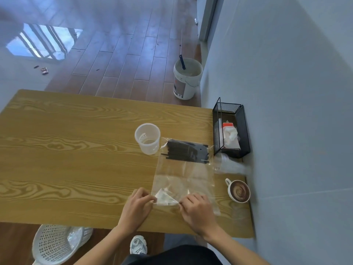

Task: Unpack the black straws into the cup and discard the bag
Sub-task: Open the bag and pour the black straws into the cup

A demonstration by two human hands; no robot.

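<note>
A clear plastic bag (pixel 183 175) lies flat on the wooden table (pixel 76 150). A bundle of black straws (pixel 187 151) sits inside its far end. The translucent plastic cup (pixel 147 138) stands upright just left of the straws, nothing in it. My left hand (pixel 137 205) pinches the near left edge of the bag. The bag's near edge is also pinched by my right hand (pixel 196 209), close to the left one, and it is crumpled between them.
A black mesh holder (pixel 231 129) with tissues stands at the table's right edge, stacked clear cups (pixel 227 165) lying beside it. A coffee cup (pixel 238 191) sits near the wall. A white perforated bin (pixel 55 243) stands on the floor at the lower left; a white bucket (pixel 187 79) lies beyond the table.
</note>
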